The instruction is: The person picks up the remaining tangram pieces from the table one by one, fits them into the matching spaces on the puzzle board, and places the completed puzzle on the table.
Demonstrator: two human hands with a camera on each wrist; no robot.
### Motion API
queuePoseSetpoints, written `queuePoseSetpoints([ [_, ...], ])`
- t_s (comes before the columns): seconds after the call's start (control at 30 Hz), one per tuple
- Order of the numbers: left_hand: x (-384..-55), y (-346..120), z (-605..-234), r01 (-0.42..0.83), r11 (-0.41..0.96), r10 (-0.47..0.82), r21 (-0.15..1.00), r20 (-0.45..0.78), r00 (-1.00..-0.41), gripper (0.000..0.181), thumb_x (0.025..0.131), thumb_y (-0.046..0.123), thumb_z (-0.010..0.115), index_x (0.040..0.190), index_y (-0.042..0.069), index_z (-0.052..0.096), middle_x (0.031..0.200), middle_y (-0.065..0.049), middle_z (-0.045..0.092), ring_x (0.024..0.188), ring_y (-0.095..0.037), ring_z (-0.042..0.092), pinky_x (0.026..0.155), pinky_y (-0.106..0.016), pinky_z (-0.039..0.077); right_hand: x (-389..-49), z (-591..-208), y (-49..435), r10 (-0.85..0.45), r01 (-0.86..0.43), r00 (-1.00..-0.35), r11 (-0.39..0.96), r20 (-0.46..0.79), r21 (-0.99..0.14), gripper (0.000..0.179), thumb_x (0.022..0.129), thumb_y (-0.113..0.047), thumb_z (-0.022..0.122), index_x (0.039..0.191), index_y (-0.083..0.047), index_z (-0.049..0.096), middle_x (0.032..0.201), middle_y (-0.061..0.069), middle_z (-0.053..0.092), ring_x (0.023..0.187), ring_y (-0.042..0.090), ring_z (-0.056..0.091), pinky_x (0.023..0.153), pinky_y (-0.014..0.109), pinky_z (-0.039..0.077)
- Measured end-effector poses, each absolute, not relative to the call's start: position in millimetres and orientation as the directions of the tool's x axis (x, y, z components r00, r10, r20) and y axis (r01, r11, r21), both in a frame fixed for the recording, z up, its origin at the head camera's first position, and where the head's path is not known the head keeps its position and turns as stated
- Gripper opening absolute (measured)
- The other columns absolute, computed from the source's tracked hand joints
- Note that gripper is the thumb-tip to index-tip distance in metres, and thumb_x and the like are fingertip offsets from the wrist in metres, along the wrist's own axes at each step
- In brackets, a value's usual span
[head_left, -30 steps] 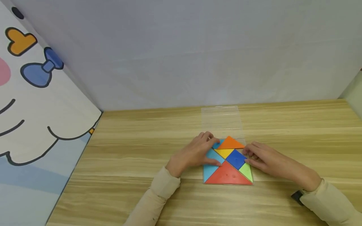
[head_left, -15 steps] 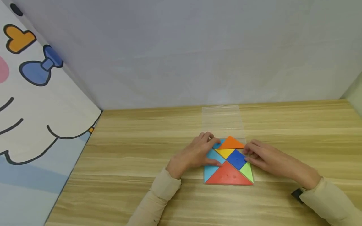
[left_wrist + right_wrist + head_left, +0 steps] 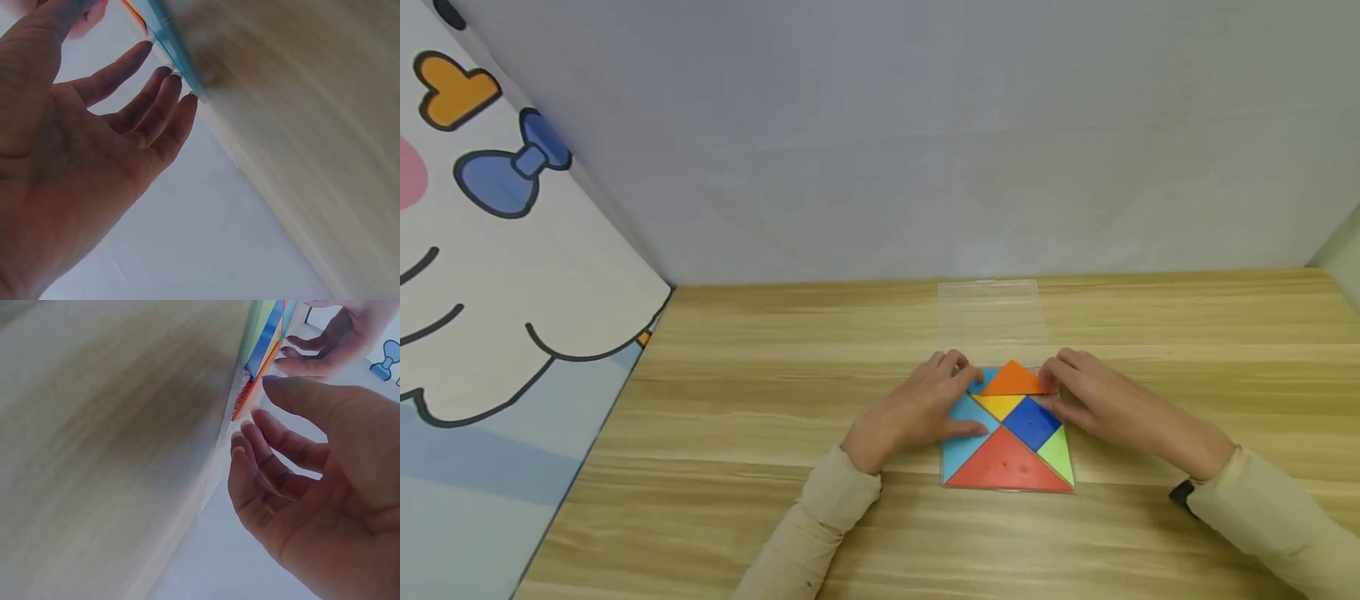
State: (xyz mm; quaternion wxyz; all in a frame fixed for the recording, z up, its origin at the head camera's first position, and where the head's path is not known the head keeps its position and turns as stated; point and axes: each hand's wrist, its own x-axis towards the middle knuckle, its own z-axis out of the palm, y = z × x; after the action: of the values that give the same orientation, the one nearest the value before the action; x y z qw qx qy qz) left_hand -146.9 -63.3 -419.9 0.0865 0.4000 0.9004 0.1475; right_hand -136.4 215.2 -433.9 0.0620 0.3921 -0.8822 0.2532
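A tangram lies in a clear tray in the head view: a red triangle [image 3: 1009, 467] at the front, a light blue triangle [image 3: 958, 454] on the left, a yellow triangle [image 3: 1000, 406], a dark blue square [image 3: 1032, 423] and a green triangle [image 3: 1058, 457]. The orange triangle [image 3: 1013, 380] overlaps a blue piece [image 3: 983, 381] at the back. My left hand [image 3: 917, 404] rests over the left side, thumb on the light blue triangle, forefinger at the blue piece. My right hand [image 3: 1112, 408] touches the orange triangle's right corner with its fingertips, thumb beside the dark blue square.
The tray's clear lid [image 3: 991, 315] lies flat behind it on the wooden table [image 3: 760, 375]. A pale cloth wall [image 3: 880, 167] rises along the table's back edge, and a printed cartoon panel [image 3: 535, 275] stands at the left.
My right hand has moved up and slightly left, from beside the dark blue square and green triangle to the orange triangle's corner. My left hand has stayed in place.
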Motion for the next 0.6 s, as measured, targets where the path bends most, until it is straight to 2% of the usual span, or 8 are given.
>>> queuePoseSetpoints([
  [0.3, -146.5, -67.8, -413.0, 0.67, 0.664, 0.722, 0.332, -0.053, -0.69, 0.033, 0.098, 0.028, 0.073, 0.116, 0.005, 0.06, 0.102, -0.006, 0.052, 0.092, -0.019, 0.05, 0.085, -0.028, 0.044, -145.4, -427.2, 203.0, -0.654, -0.672, -0.726, 0.612, 0.211, -0.417, 0.034, 0.092, -0.009, 0.077, 0.121, 0.0, 0.061, 0.116, 0.01, 0.059, 0.104, 0.025, 0.055, 0.086, 0.043, 0.054],
  [0.43, -146.8, -70.0, -411.8, 0.634, 0.683, 0.707, 0.362, -0.113, -0.698, 0.03, 0.099, 0.026, 0.071, 0.115, 0.005, 0.057, 0.1, -0.005, 0.051, 0.09, -0.019, 0.052, 0.083, -0.028, 0.046, -147.2, -423.1, 198.3, -0.66, -0.653, -0.733, 0.615, 0.165, -0.442, 0.042, 0.094, -0.01, 0.075, 0.13, 0.002, 0.057, 0.123, 0.014, 0.058, 0.109, 0.03, 0.054, 0.09, 0.048, 0.053],
  [0.6, -148.6, -71.8, -411.5, 0.594, 0.698, 0.695, 0.4, -0.18, -0.696, 0.029, 0.1, 0.027, 0.07, 0.114, 0.006, 0.056, 0.102, -0.003, 0.054, 0.092, -0.017, 0.053, 0.085, -0.026, 0.046, -149.7, -421.5, 193.9, -0.687, -0.655, -0.716, 0.6, 0.125, -0.459, 0.042, 0.096, -0.01, 0.073, 0.133, 0.001, 0.057, 0.125, 0.015, 0.057, 0.111, 0.032, 0.054, 0.092, 0.051, 0.051],
])
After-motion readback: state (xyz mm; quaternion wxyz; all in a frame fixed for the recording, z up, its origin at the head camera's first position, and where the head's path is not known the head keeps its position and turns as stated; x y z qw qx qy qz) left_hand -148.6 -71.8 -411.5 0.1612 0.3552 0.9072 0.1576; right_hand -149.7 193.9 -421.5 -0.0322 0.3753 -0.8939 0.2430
